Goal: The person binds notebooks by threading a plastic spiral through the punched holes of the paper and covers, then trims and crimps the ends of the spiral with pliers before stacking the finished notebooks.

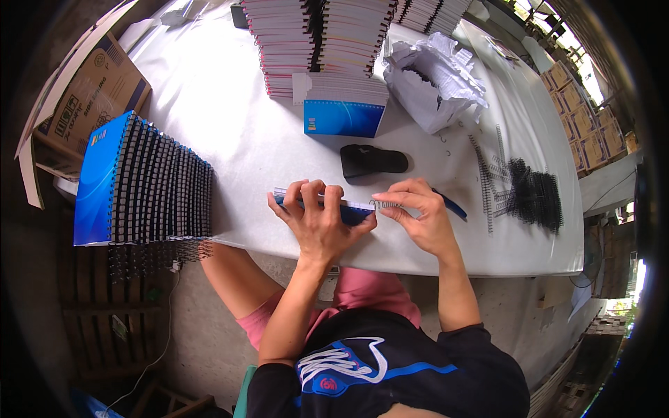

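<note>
My left hand (pixel 315 221) grips a small blue-covered notebook (pixel 354 214) standing on its edge near the front of the table, fingers over the top and thumb along the near side. At the notebook's right end, my right hand (pixel 424 214) pinches a dark spiral binding coil (pixel 385 205) between thumb and fingertips. The coil meets the corner of the page edge; how far it runs through the holes is hidden by my left fingers. Just beyond my hands lies a black, shoe-shaped object (pixel 369 161). A dark blue tool handle (pixel 450 204) shows beside my right hand.
Many spiral-bound blue notebooks (pixel 143 184) stand stacked at the left table edge, before a cardboard box (pixel 97 97). Tall notebook stacks (pixel 317 42) and a blue-covered pile (pixel 345 117) stand at the back, beside crumpled white wrapping (pixel 435 83). Loose black coils (pixel 533 195) lie right.
</note>
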Action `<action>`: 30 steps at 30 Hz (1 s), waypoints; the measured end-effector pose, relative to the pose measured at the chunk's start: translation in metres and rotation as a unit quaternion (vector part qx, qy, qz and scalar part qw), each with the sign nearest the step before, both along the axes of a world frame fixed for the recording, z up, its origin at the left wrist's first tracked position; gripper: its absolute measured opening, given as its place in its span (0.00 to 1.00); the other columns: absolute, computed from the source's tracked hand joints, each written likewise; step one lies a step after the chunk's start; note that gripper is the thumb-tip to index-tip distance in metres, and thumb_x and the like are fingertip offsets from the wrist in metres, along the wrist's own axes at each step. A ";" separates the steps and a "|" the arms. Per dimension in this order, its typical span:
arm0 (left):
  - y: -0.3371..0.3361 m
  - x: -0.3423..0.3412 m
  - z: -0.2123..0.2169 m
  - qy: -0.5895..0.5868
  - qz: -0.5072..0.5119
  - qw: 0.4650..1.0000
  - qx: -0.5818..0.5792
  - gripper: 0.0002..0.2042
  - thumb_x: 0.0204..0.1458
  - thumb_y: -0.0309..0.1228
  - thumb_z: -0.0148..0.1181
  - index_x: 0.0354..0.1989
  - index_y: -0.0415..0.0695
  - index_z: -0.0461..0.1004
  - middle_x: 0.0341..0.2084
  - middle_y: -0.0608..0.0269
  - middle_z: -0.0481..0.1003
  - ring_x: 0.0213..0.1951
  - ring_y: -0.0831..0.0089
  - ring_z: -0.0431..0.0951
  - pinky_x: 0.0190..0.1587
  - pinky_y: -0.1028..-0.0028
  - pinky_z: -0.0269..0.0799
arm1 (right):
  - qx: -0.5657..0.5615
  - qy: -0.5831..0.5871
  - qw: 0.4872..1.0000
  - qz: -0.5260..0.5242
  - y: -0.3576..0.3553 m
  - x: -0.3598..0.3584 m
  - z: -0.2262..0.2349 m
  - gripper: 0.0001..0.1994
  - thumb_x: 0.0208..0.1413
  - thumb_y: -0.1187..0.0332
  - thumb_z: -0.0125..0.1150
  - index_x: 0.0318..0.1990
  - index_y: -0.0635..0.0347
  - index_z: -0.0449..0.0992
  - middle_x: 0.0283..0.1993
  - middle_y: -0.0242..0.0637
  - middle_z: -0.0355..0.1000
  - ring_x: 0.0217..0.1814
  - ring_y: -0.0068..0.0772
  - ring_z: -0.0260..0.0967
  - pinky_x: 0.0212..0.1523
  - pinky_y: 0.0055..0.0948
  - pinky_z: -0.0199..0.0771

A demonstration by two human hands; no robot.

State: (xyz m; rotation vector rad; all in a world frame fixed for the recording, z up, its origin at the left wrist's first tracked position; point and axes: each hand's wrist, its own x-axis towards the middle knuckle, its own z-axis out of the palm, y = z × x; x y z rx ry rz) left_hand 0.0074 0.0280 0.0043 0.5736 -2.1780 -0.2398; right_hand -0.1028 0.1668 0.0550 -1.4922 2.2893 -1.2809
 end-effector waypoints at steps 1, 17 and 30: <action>0.001 0.000 0.000 0.002 0.001 1.000 0.003 0.24 0.25 0.51 0.68 0.26 0.51 0.66 0.32 0.63 0.62 0.45 0.60 0.60 0.48 0.53 0.50 | 0.000 -0.020 1.000 0.012 0.001 -0.001 0.000 0.15 0.43 0.77 0.67 0.42 0.55 0.81 0.35 0.33 0.73 0.39 0.30 0.67 0.40 0.26 0.68; -0.005 0.014 0.000 -0.039 -0.060 0.997 -0.001 0.28 0.34 0.62 0.64 0.30 0.48 0.69 0.30 0.63 0.63 0.43 0.60 0.60 0.47 0.59 0.53 | 0.042 -0.051 0.995 0.073 0.004 0.003 0.017 0.16 0.55 0.76 0.56 0.52 0.56 0.73 0.31 0.40 0.71 0.31 0.30 0.70 0.31 0.29 0.68; -0.012 0.014 0.010 0.004 -0.097 0.995 0.028 0.27 0.31 0.55 0.70 0.25 0.44 0.69 0.36 0.58 0.63 0.47 0.57 0.60 0.51 0.60 0.57 | 0.180 0.166 0.968 0.059 -0.021 -0.081 -0.023 0.25 0.46 0.77 0.52 0.56 0.54 0.70 0.53 0.45 0.71 0.54 0.45 0.69 0.58 0.35 0.66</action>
